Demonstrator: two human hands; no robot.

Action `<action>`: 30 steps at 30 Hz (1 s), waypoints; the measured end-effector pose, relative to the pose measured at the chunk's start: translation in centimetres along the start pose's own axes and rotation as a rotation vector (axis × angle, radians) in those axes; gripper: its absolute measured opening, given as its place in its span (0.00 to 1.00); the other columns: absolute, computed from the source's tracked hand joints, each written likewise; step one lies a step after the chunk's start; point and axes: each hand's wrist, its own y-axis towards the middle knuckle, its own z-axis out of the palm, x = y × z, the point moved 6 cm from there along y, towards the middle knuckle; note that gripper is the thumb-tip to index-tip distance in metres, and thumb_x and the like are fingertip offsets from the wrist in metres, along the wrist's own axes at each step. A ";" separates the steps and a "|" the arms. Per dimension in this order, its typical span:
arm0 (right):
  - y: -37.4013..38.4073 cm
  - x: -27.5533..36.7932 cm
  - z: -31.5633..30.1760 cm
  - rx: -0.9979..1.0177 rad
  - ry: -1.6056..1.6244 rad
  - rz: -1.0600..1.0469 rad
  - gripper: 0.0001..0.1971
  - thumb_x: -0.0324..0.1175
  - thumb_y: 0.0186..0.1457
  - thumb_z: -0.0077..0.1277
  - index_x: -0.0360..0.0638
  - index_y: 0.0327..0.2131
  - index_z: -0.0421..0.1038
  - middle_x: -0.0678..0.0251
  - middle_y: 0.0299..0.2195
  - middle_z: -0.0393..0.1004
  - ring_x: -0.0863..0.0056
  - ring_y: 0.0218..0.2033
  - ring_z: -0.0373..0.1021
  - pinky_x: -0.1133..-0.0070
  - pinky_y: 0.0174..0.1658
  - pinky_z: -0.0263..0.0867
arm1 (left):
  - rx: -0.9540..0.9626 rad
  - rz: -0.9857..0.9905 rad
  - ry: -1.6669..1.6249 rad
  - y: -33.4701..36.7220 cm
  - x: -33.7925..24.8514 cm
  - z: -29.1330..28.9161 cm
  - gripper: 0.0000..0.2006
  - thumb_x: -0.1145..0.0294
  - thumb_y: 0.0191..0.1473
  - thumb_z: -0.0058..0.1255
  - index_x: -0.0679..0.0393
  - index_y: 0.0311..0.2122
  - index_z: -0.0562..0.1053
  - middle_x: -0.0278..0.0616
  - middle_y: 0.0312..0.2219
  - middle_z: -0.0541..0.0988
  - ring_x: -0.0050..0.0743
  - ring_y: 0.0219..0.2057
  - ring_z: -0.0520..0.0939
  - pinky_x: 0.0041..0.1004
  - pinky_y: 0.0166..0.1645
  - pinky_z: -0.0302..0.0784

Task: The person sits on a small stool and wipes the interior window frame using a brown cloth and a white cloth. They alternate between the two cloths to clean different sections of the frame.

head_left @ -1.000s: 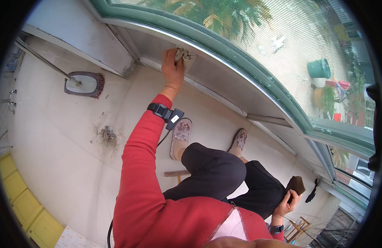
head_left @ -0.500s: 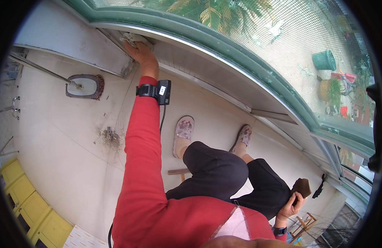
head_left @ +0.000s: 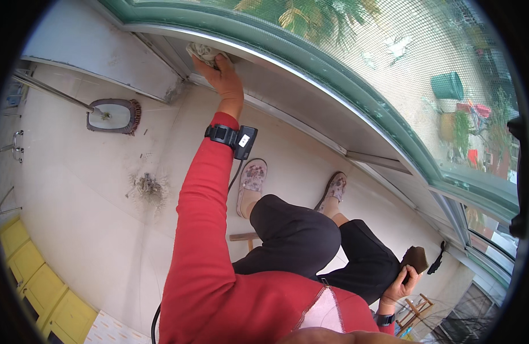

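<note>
Under the green window frame (head_left: 264, 37), the left grip (head_left: 221, 80) clutches a pale cloth (head_left: 206, 53) against the grey panel (head_left: 293, 92). Beside the right knee (head_left: 385, 269), the right grip (head_left: 398, 286) clasps a brown block (head_left: 414, 259). Slippered feet (head_left: 253, 176) rest on the pale floor (head_left: 92, 200); farther left lie some debris (head_left: 148, 186) and a mop (head_left: 111, 116), with yellow cabinets (head_left: 69, 312) at the lower edge.

We see a small white label (head_left: 245, 140) on the face of the black box (head_left: 243, 153) strapped at the wrist of the left hand (head_left: 223, 81), nearer the box's upper edge than its lower one. Its dark marks are too small for us to read, and we find no legible text, number or sign elsewhere.
</note>
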 end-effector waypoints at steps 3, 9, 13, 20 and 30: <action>-0.1 -0.7 -0.1 0.012 0.029 0.035 0.06 0.18 0.60 0.49 0.39 0.39 0.71 0.64 0.40 0.67 0.71 0.43 0.66 0.78 0.49 0.66 | -0.079 0.022 -0.032 2.0 2.0 -1.3 0.30 0.71 0.64 0.42 0.66 0.67 0.48 0.53 0.60 0.60 0.43 0.58 0.66 0.33 0.64 0.61; -0.4 -1.9 -0.4 0.030 0.061 0.083 0.05 0.20 0.62 0.48 0.39 0.40 0.70 0.64 0.41 0.66 0.72 0.43 0.66 0.78 0.49 0.65 | -0.298 -0.219 -0.055 5.5 9.4 -4.7 0.29 0.69 0.64 0.45 0.58 0.67 0.51 0.50 0.58 0.65 0.42 0.54 0.71 0.31 0.61 0.65; -0.4 -1.9 -0.3 0.041 0.033 0.084 0.04 0.20 0.62 0.47 0.39 0.39 0.70 0.64 0.41 0.66 0.73 0.43 0.66 0.78 0.49 0.65 | -0.353 -0.533 0.171 2.7 16.4 -6.5 0.25 0.58 0.66 0.41 0.54 0.64 0.55 0.44 0.60 0.66 0.40 0.56 0.71 0.34 0.57 0.68; 0.4 0.2 0.1 0.060 0.022 0.034 0.05 0.19 0.61 0.47 0.38 0.39 0.70 0.64 0.40 0.66 0.71 0.42 0.66 0.78 0.48 0.65 | -0.152 -0.940 0.005 -11.4 21.4 -2.4 0.13 0.66 0.64 0.46 0.54 0.52 0.67 0.46 0.46 0.74 0.36 0.45 0.77 0.29 0.44 0.72; 1.7 3.0 0.8 0.100 -0.095 -0.043 0.05 0.18 0.60 0.47 0.37 0.38 0.69 0.62 0.39 0.66 0.69 0.41 0.66 0.76 0.46 0.65 | -0.223 -0.212 0.346 6.4 12.5 -8.1 0.25 0.74 0.61 0.49 0.68 0.61 0.60 0.55 0.53 0.72 0.47 0.50 0.76 0.36 0.56 0.71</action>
